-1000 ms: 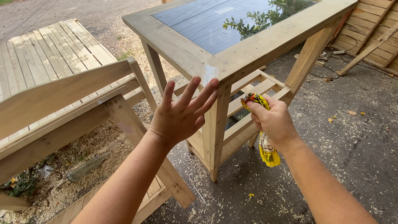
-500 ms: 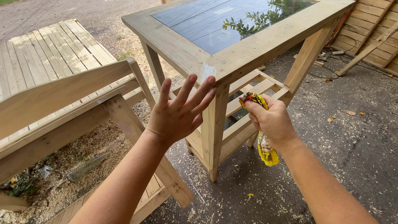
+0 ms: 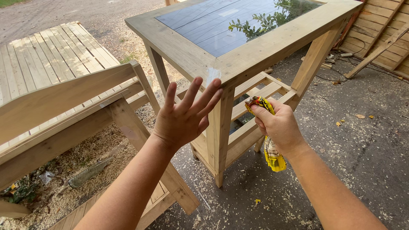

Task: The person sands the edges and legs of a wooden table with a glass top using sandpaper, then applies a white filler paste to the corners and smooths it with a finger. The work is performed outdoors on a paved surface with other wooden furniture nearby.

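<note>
Our right hand (image 3: 279, 125) holds a yellow tube (image 3: 269, 140) in a closed grip around its middle, nozzle end up beside the leg of the wooden worktop (image 3: 183, 47), tail hanging below the palm. It looks light and soft-walled, likely to crumple and ooze if squeezed hard, so we judge the firmer part near the nozzle the better place to hold. Our left hand (image 3: 183, 121) is spread wide and holds nothing, fingertips near a pale smear (image 3: 213, 74) at the worktop's corner.
</note>
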Demonstrator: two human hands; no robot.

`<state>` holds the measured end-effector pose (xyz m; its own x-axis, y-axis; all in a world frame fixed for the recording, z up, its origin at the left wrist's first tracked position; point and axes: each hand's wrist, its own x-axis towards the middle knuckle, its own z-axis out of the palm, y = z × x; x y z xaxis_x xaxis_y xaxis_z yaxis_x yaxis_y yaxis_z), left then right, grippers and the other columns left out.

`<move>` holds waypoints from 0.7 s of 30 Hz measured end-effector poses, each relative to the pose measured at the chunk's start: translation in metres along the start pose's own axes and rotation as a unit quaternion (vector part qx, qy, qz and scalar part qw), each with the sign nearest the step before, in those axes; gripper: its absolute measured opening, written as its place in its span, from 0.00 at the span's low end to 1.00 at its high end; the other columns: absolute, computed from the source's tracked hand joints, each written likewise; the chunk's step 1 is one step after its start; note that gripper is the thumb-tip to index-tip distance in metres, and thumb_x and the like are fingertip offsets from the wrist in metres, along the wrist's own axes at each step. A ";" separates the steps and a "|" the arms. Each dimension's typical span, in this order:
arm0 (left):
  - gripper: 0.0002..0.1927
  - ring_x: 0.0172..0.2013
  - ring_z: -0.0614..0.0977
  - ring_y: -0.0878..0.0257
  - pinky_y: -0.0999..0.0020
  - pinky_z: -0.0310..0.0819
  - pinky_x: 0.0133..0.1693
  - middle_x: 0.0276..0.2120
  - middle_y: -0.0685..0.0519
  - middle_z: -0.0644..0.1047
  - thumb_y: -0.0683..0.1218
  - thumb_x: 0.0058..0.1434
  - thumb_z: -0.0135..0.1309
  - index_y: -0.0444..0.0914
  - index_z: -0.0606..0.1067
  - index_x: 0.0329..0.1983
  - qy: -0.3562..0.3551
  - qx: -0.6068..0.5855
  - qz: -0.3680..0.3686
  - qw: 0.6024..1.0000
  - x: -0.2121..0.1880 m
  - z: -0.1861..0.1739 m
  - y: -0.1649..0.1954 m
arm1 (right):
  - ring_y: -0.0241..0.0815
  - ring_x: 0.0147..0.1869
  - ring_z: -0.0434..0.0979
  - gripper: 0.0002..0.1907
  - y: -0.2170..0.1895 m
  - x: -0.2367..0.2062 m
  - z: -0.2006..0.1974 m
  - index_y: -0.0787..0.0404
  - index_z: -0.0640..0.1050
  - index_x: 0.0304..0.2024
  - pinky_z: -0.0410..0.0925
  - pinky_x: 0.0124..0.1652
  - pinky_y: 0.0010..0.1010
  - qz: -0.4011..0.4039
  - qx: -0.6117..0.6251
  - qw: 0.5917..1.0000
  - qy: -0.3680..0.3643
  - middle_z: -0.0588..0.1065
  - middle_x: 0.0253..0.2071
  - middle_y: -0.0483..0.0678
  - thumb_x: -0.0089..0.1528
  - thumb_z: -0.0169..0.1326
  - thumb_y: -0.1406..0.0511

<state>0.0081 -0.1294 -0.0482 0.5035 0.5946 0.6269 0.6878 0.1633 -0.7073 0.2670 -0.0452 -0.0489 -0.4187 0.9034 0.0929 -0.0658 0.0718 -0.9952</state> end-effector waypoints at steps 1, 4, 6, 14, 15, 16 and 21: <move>0.38 0.78 0.43 0.50 0.38 0.24 0.75 0.81 0.56 0.48 0.66 0.73 0.47 0.55 0.57 0.83 -0.001 -0.002 0.001 1.000 0.001 0.000 0.001 | 0.26 0.22 0.60 0.08 0.000 0.000 -0.001 0.63 0.77 0.37 0.55 0.22 0.19 -0.004 -0.003 1.000 -0.003 0.66 0.21 0.38 0.67 0.54 0.64; 0.38 0.78 0.44 0.50 0.38 0.24 0.74 0.81 0.56 0.49 0.66 0.73 0.46 0.54 0.58 0.83 -0.007 -0.005 0.007 1.000 -0.003 -0.002 0.000 | 0.26 0.22 0.59 0.07 0.001 -0.001 -0.002 0.63 0.76 0.36 0.54 0.21 0.20 0.001 0.003 1.000 -0.002 0.66 0.21 0.38 0.67 0.54 0.64; 0.38 0.78 0.44 0.50 0.38 0.24 0.74 0.81 0.56 0.49 0.66 0.71 0.45 0.53 0.59 0.83 -0.012 -0.005 0.013 1.000 -0.006 -0.004 0.000 | 0.26 0.22 0.59 0.07 0.002 -0.001 -0.003 0.62 0.75 0.36 0.53 0.21 0.20 0.000 0.007 1.000 -0.003 0.66 0.21 0.38 0.67 0.53 0.65; 0.38 0.78 0.43 0.48 0.37 0.24 0.74 0.81 0.55 0.50 0.67 0.70 0.46 0.53 0.60 0.82 -0.012 -0.018 0.007 1.000 -0.006 -0.001 0.002 | 0.26 0.23 0.60 0.08 0.006 0.000 -0.002 0.63 0.74 0.35 0.55 0.22 0.20 -0.010 0.012 1.000 -0.008 0.66 0.22 0.38 0.67 0.54 0.65; 0.38 0.78 0.43 0.48 0.37 0.24 0.74 0.80 0.56 0.50 0.66 0.69 0.47 0.54 0.60 0.81 -0.022 -0.020 0.009 1.000 -0.006 -0.002 0.003 | 0.26 0.22 0.60 0.08 0.007 -0.001 -0.001 0.63 0.75 0.35 0.55 0.22 0.20 -0.005 0.010 1.000 -0.007 0.66 0.21 0.38 0.67 0.54 0.64; 0.38 0.78 0.44 0.48 0.37 0.24 0.73 0.80 0.56 0.51 0.67 0.69 0.46 0.54 0.60 0.81 -0.026 -0.022 0.010 0.999 -0.007 -0.003 0.003 | 0.26 0.22 0.60 0.08 0.007 -0.001 -0.001 0.63 0.75 0.36 0.55 0.22 0.20 0.000 0.009 1.000 -0.005 0.66 0.21 0.38 0.67 0.54 0.64; 0.37 0.78 0.44 0.48 0.37 0.24 0.73 0.81 0.55 0.51 0.66 0.72 0.47 0.54 0.60 0.81 -0.013 -0.025 0.010 1.000 -0.008 -0.005 -0.003 | 0.26 0.22 0.60 0.08 0.005 -0.003 0.001 0.63 0.76 0.35 0.55 0.22 0.20 0.006 0.001 1.000 -0.001 0.67 0.21 0.38 0.66 0.54 0.64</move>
<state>0.0047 -0.1382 -0.0499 0.5045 0.6178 0.6031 0.7032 0.1113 -0.7022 0.2670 -0.0475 -0.0545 -0.4213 0.9033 0.0813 -0.0625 0.0605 -0.9962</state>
